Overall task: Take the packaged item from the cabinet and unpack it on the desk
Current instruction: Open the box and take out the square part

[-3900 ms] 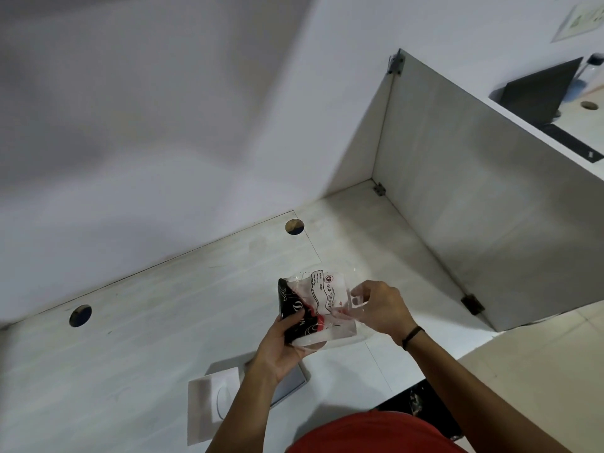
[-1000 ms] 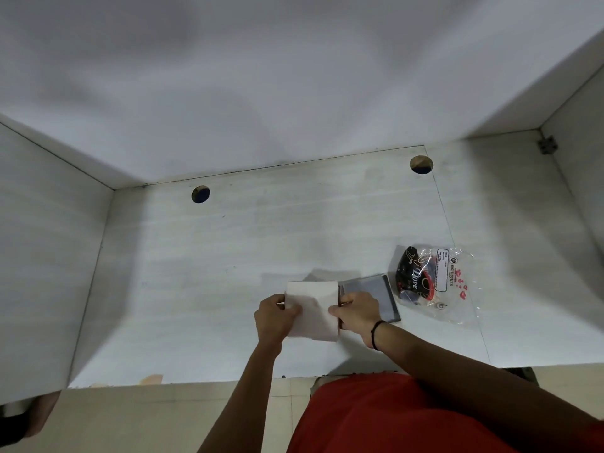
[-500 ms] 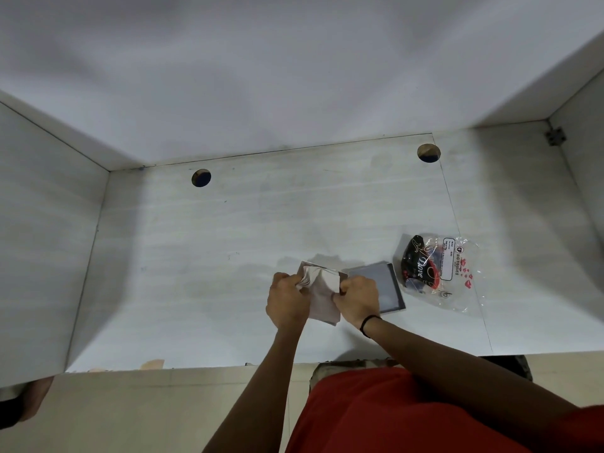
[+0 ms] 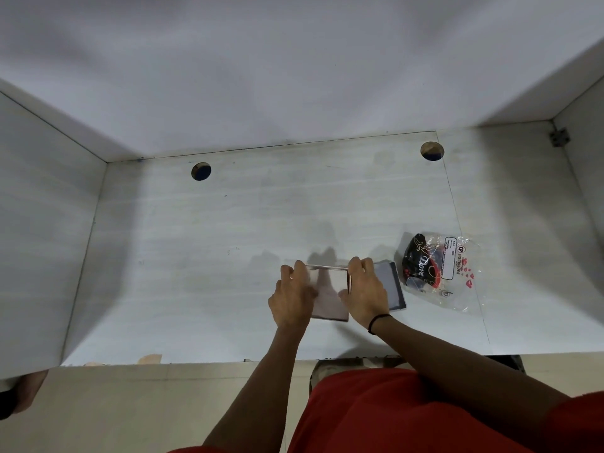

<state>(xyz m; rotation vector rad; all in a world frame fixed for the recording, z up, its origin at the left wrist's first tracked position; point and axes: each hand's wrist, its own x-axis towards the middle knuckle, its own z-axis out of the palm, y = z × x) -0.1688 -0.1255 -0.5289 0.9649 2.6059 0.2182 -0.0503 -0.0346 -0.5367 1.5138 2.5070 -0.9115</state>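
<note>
— We see a matt, pale wood-grain laminate tabletop [image 4: 261, 223]. And the tissue packet [image 4: 438, 269]?

— Its wrap looks like clear, crinkled glossy plastic over a black printed pack. The white sleeve [image 4: 328, 295] we take for soft, matt paper or cloth; the grey card [image 4: 390, 286] looks smooth.

Single head camera looks steeply down, close over the desk [image 4: 228, 240].
</note>
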